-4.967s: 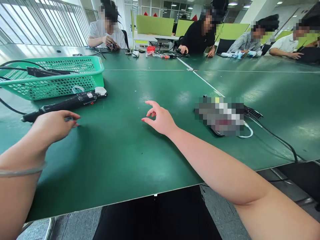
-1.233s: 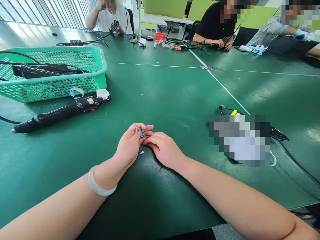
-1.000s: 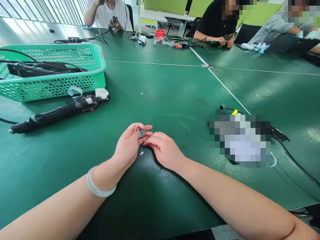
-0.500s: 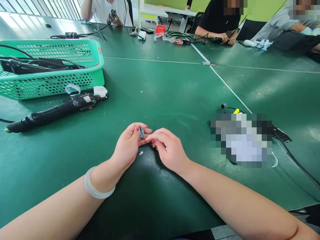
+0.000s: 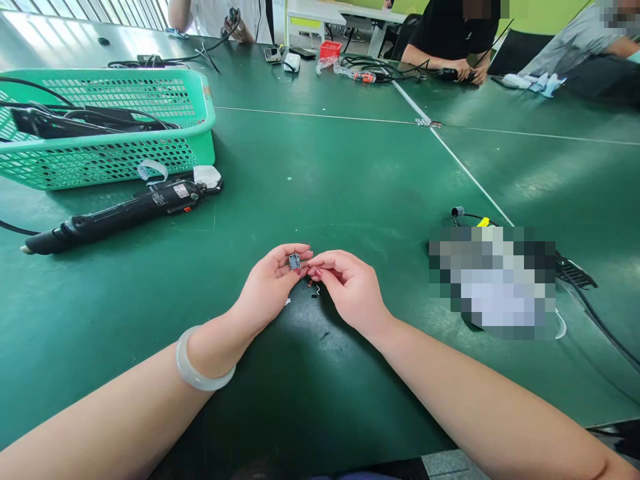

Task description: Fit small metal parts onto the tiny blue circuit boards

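Note:
My left hand (image 5: pixel 273 287), with a pale bangle (image 5: pixel 197 363) at its wrist, cradles a small grey-blue plastic part (image 5: pixel 295 261) in its curled fingers. Against its fingertips, my right hand (image 5: pixel 353 287) is closed in a pinch; what lies between thumb and forefinger is too small to name. On the table just below the hands are tiny loose bits: a small white piece (image 5: pixel 287 302), a bent silvery wire (image 5: pixel 317 291) and a little black piece (image 5: pixel 314 296).
A black electric screwdriver (image 5: pixel 125 212) lies at left before a green basket (image 5: pixel 150 155) holding black cables. To the right is a blurred-out object (image 5: pixel 495 287) with a black cable. Across the green table (image 5: pixel 300 200), people sit among cables and a red box (image 5: pixel 330 49).
My left thumb has shifted down off the grey-blue part, showing more of it. The right hand has moved in closer. Tiny dark and silvery bits now show on the table below.

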### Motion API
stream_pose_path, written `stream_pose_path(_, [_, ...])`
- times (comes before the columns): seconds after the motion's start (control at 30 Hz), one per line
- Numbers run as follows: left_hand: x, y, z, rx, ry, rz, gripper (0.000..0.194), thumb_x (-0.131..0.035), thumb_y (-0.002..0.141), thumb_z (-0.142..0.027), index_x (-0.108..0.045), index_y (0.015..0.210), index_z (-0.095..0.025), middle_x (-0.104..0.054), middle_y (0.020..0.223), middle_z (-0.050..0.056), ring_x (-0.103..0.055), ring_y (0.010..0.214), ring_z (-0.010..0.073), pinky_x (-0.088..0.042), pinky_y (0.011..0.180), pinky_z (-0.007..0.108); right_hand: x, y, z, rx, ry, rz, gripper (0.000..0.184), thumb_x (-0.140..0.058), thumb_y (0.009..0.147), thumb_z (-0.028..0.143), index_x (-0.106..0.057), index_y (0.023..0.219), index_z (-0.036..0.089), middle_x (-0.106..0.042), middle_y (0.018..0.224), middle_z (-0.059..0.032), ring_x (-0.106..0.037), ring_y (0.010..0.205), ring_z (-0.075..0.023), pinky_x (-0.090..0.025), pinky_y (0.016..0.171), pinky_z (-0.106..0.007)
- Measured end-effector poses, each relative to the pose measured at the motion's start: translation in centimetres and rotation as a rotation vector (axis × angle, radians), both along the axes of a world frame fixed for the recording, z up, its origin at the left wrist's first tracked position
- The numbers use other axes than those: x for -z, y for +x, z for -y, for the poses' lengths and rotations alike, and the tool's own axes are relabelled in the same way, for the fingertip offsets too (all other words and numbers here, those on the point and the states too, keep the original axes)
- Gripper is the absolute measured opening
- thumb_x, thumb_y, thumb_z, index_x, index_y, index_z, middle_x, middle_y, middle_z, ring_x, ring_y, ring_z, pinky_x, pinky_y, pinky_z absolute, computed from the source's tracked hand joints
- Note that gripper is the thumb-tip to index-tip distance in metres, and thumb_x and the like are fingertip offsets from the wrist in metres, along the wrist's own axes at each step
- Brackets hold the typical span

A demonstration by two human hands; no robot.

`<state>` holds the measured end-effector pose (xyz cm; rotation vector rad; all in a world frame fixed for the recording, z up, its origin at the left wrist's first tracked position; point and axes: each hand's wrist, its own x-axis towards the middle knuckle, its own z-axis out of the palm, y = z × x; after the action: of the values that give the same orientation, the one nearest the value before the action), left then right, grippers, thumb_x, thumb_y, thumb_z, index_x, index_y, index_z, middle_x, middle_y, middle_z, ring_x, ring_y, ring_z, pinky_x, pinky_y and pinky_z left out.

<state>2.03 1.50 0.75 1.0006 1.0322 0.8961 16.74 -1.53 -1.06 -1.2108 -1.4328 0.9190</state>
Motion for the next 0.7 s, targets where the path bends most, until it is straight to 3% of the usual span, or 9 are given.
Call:
stream_pose_path(0.37, [-0.2, -0.1, 0.2, 0.035, 0.007, -0.038, 0.033, -0.063, 0.076, -0.012, -0.059, 0.108, -0.015, -0.066, 0.113, 0.01, -0.066, 0.096, 0.0173, -0.05, 0.094, 0.035, -0.4, 0.0, 0.0, 0.041, -0.108, -0.07, 0.014, -0.056, 0.084, 0.02, -0.068, 0.09, 0.02, -0.071, 0.089, -0.0037, -0.068, 0.075, -0.0141, -0.058, 0.076, -0.032])
stream_pose_path(0.53, [-0.1, 0.0, 0.1, -0.019, -0.017, 0.028, 0.032, -0.063, 0.075, -0.01, -0.059, 0.106, -0.016, -0.066, 0.112, 0.009, -0.066, 0.102, 0.0189, -0.049, 0.097, 0.036, -0.4, 0.6, -0.1, 0.102, -0.03, 0.12, 0.017, -0.054, 0.085, 0.018, -0.069, 0.091, 0.023, -0.072, 0.085, -0.0011, -0.068, 0.075, -0.0142, -0.056, 0.075, -0.031])
stream_pose_path(0.7, [0.0, -0.1, 0.1, -0.099, -0.05, 0.084, 0.034, -0.052, 0.08, -0.006, -0.057, 0.112, -0.016, -0.064, 0.113, 0.009, -0.065, 0.104, 0.0169, -0.046, 0.102, 0.035, -0.1, 1.7, -0.6, 0.123, -0.038, 0.378, 0.023, -0.052, 0.085, 0.013, -0.071, 0.093, 0.023, -0.074, 0.09, -0.0007, -0.068, 0.083, -0.0161, -0.054, 0.082, -0.034])
